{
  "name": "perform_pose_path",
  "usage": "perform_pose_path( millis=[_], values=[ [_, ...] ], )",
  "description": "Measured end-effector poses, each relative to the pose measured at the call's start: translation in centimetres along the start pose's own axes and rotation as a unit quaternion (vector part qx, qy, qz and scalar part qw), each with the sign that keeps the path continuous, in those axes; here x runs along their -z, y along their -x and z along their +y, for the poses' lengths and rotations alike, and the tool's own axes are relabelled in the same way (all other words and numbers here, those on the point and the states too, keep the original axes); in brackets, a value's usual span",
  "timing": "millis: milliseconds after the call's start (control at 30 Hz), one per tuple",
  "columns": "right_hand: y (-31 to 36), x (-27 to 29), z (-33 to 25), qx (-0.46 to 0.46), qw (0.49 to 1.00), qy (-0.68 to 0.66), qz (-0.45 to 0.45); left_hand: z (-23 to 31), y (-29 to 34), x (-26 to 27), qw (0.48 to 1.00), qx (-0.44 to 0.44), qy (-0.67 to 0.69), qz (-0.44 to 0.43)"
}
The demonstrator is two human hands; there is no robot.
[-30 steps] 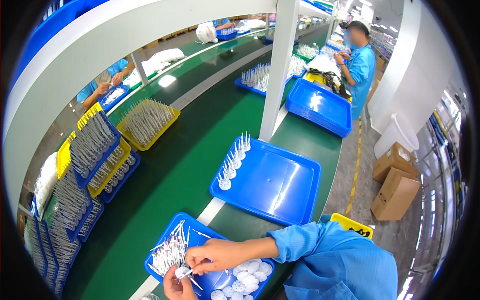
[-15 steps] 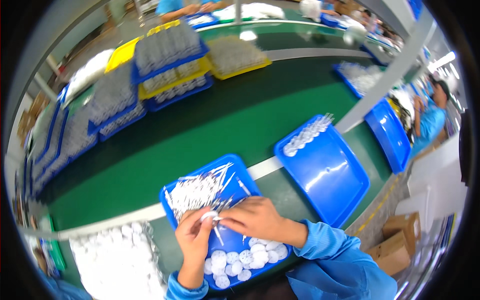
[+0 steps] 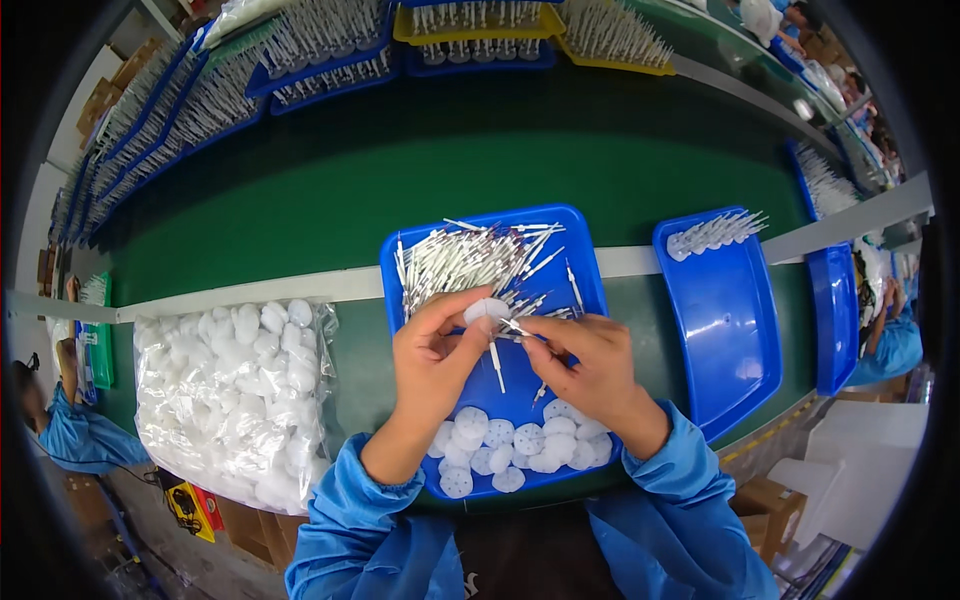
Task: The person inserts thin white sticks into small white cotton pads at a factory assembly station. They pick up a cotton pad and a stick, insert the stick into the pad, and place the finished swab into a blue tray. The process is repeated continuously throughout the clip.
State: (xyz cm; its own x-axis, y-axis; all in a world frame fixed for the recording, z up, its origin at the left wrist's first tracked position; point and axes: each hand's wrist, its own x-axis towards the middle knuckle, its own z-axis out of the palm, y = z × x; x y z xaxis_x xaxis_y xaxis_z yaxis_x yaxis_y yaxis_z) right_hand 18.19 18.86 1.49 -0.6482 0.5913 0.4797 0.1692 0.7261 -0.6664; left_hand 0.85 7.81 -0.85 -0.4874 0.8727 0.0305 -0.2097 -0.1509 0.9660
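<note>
White disc (image 3: 486,309) is above the blue tray (image 3: 522,398), pinched between the thumb and index finger of the left hand (image 3: 432,352); the right hand (image 3: 592,364) pinches a thin stick (image 3: 513,326) between thumb and forefinger, its tip close by the disc's right edge; 1 more white stick (image 3: 498,370) points down just below the disc, and whether it is fixed there I cannot tell; a heap of sticks (image 3: 455,262) fills the tray's far part, loose discs (image 3: 528,440) its near part; left of it lies a clear bag (image 3: 326,335) of white pieces; right of it, tray number 2 (image 3: 728,345) bears 1 row of stick-topped discs (image 3: 715,236) at its far end.
</note>
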Motion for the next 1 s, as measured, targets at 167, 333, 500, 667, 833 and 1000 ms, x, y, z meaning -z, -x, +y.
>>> perform_pose_path(
  millis=[167,333,500,667,833,1000],
  values=[
    [0.3,0.1,0.3,-0.018,1.000,-0.003,-0.006,0.2,-0.1,-0.4,0.999,0.004,0.042,-0.001],
    [0.3,0.2,0.3,-0.018,1.000,-0.008,-0.011,0.4,-0.2,-0.6,0.999,0.010,0.051,0.003],
    [0.5,0.2,0.2,-0.051,0.998,-0.020,-0.017,0.7,-0.2,-0.7,0.999,0.015,0.050,0.006],
    [0.5,0.6,-0.4,-0.115,0.991,-0.059,-0.031,0.4,0.2,-0.9,0.999,-0.009,-0.037,0.007],
    [0.1,0.5,-0.7,-0.135,0.990,-0.011,-0.048,0.3,0.2,-1.0,0.992,-0.056,-0.117,-0.009],
    [0.1,-0.2,0.2,-0.167,0.984,-0.060,-0.027,0.0,0.4,-1.1,0.959,-0.133,-0.251,-0.004]
  ],
)
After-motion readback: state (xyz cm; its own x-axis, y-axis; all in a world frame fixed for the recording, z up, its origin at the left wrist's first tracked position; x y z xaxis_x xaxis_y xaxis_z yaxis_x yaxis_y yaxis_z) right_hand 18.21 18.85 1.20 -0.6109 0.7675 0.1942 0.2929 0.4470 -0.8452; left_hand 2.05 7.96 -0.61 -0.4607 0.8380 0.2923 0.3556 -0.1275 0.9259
